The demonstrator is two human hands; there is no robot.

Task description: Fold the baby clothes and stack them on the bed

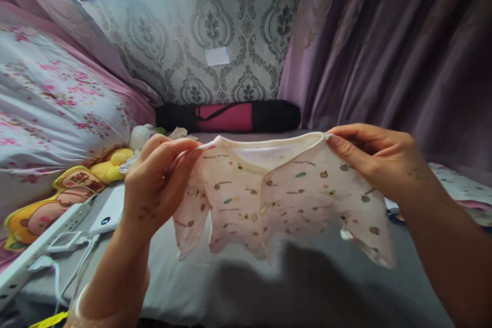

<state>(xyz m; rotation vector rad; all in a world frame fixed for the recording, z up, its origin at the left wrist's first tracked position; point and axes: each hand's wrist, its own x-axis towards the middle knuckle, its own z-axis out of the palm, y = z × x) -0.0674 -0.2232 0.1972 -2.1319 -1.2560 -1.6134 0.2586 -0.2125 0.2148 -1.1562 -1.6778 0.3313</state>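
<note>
A small pale pink baby shirt (246, 195) with long sleeves and a printed pattern is stretched between my two hands, its front facing me. My left hand (159, 177) is closed, pinching the shirt at the shoulder beside the neckline. At the opposite shoulder my right hand (372, 161) pinches the cloth between thumb and fingers. The shirt hangs in the air over the grey bed surface (172, 287), its lower edge rippled and both sleeves drooping.
On the left lie a white power strip (49, 241) with plugs and cables, a white box-like device (109, 210) and yellow plush toys (77, 179). A black and pink roll bag (226, 117) lies against the wall. Curtains (384, 46) hang at the right, near folded cloth (457, 184).
</note>
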